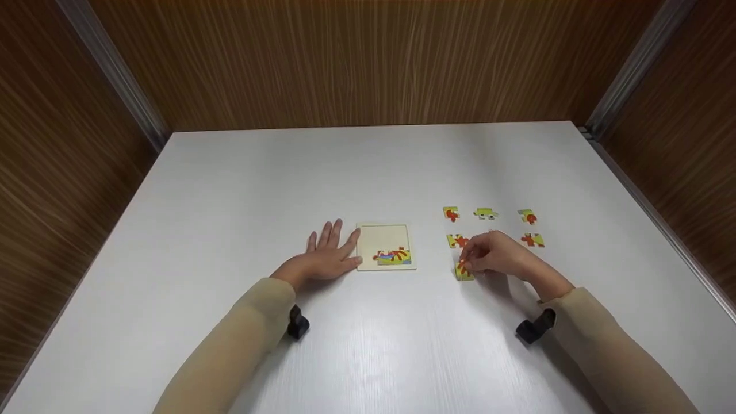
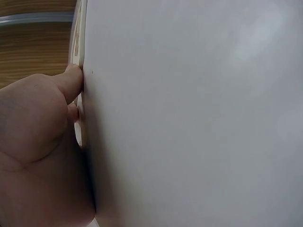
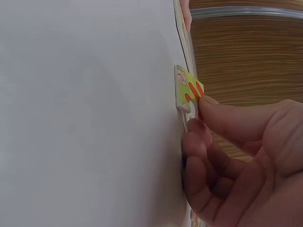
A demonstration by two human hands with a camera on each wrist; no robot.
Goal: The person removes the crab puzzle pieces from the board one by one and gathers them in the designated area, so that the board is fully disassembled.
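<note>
On the near part of the white worktop [image 1: 368, 356], two beige sleeves reach forward, each with a small black camera mount strapped at the wrist. Beyond the sleeve on the right, the right hand [image 1: 495, 257] curls over a yellow-green puzzle piece [image 1: 463, 270] with orange markings, pinching it between thumb and fingertips; the right wrist view shows the piece [image 3: 188, 89] tilted up on one edge, partly lifted off the white surface while its lower edge seems to touch it. At about the same depth on the other side, the left hand [image 1: 326, 257] lies flat and relaxed on the worktop, fingers spread and straight, holding nothing; its fingertips touch the left edge of the pale wooden puzzle tray [image 1: 382, 238]. The left wrist view confirms a thumb [image 2: 71, 82] pressed against the white surface. Inside the tray, along its near edge, sits a short row of fitted pieces [image 1: 393, 256] in yellow, orange and blue, and the upper part of the tray is bare wood. Farther back, right of the tray, five loose pieces are spread apart: one [image 1: 457, 241] just beyond the right hand, one [image 1: 533, 240] to its right, and a far row of three [image 1: 486, 214]. Behind the worktop stand brown wood-grain wall panels [image 1: 368, 63]
</note>
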